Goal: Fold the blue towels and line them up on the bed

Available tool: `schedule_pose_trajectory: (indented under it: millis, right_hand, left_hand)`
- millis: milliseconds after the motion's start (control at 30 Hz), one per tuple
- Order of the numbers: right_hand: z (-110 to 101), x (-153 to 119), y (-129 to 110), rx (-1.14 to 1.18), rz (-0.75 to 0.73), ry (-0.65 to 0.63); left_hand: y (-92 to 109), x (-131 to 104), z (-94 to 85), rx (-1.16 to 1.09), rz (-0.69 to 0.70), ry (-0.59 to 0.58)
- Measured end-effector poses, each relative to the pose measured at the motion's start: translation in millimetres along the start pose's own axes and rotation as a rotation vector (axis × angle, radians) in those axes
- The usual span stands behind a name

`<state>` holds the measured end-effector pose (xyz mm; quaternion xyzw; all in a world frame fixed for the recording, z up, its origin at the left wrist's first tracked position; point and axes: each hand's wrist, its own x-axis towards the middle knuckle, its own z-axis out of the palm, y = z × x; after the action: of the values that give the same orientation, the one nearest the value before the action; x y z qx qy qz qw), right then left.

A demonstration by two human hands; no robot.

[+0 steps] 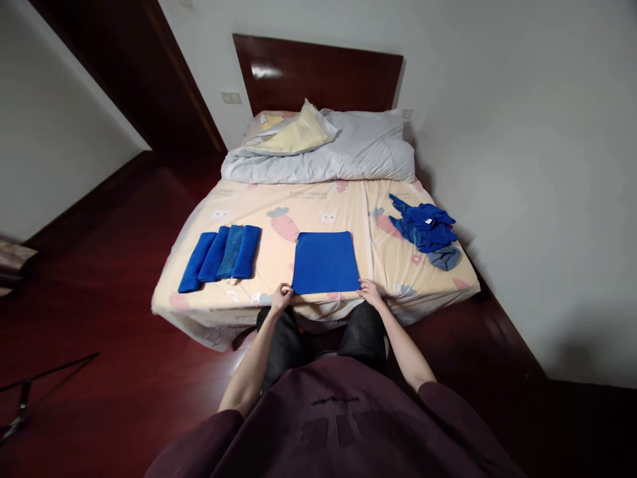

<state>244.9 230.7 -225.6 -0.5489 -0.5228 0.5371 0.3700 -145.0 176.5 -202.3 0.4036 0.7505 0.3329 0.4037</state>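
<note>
A blue cloth (pixel 326 263), looking like a towel, lies flat and nearly square on the bed's near edge. My left hand (pixel 282 296) pinches its near left corner, fingers closed. At the near right corner, my right hand (pixel 369 292) has its thumb and fingers closed on the edge. To the left, several rolled or folded blue towels (pixel 219 253) lie side by side, one of them a duller teal. A crumpled heap of blue cloths (pixel 423 224) sits on the right, with a greyish-blue piece (pixel 444 257) at its near side.
The bed sheet (pixel 318 206) is cream with carrot prints. A grey quilt (pixel 368 143) and a pale yellow pillow or cloth (pixel 301 131) are bunched below the dark headboard (pixel 323 73). A thin black stand (pixel 24 392) is on the floor at the left.
</note>
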Motion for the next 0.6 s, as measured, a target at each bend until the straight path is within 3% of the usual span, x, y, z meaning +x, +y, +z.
schedule_pose_trajectory:
  millis: [167,400,600]
  right_hand:
    - [5.4,-5.5,7.2,-0.259,-0.11,0.037]
    - [20.3,6.3,-9.9,-0.566,-0.241,0.174]
    - [23.0,9.6,-14.2,-0.549,-0.336,0.264]
  left_hand:
    - [-10.2,-6.4,-4.6,-0.083,0.139,-0.048]
    - [-4.3,7.4,0.6,-0.106,0.18,-0.089]
    - [-0.6,17.8,-0.1,0.07,0.297,0.049]
